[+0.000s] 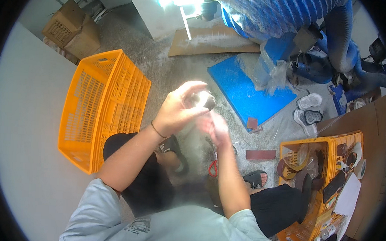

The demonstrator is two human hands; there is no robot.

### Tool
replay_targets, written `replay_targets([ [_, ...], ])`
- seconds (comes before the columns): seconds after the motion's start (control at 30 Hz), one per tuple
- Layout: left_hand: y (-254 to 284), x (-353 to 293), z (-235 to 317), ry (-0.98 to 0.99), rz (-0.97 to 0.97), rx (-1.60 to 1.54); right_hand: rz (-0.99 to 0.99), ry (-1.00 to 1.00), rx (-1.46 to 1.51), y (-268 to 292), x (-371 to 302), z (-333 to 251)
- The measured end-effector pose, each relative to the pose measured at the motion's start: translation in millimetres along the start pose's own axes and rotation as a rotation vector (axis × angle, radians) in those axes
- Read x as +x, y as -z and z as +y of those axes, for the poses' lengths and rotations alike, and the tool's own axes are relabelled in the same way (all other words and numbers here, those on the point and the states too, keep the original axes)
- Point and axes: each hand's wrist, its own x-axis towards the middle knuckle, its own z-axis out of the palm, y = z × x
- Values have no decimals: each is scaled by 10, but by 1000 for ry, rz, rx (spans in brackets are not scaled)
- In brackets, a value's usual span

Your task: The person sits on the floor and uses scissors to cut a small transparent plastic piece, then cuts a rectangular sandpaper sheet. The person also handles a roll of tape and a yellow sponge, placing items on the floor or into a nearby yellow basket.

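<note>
right hand (214, 127) motion-blurred, shiny object (201, 99) mostly hidden by left hand (176, 111)

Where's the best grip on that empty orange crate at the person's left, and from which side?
Probably the long top rim of the orange crate, from above. It tilts against the grey wall with its open side up, so the rim and slotted walls are exposed to fingers.

An empty orange crate (100, 107) stands on its side on the grey floor. Right of it lies a blue board (247, 90). Further right a second orange crate (318, 179) holds tape rolls and small tools. White shoes (309, 107) lie above that second crate. Cardboard boxes (71, 29) stand above the empty crate.
</note>
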Motion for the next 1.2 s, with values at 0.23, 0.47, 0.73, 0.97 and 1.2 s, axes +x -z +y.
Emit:
replay_targets([
  [0.23,157,326,87,-248,-62,425,-348,313,266,-1114,-236,-1109],
  [0.47,555,564,41,63,260,125,-22,490,40,-1415,326,-1455],
  [0.73,626,722,89,-159,477,526,-300,321,535,-1631,642,-1812],
  [0.97,681,787,26,-115,446,457,-450,248,600,-1483,842,-1828],
  [1.2,683,898,39,91,390,84,-540,242,615,-1454,904,-1858],
])
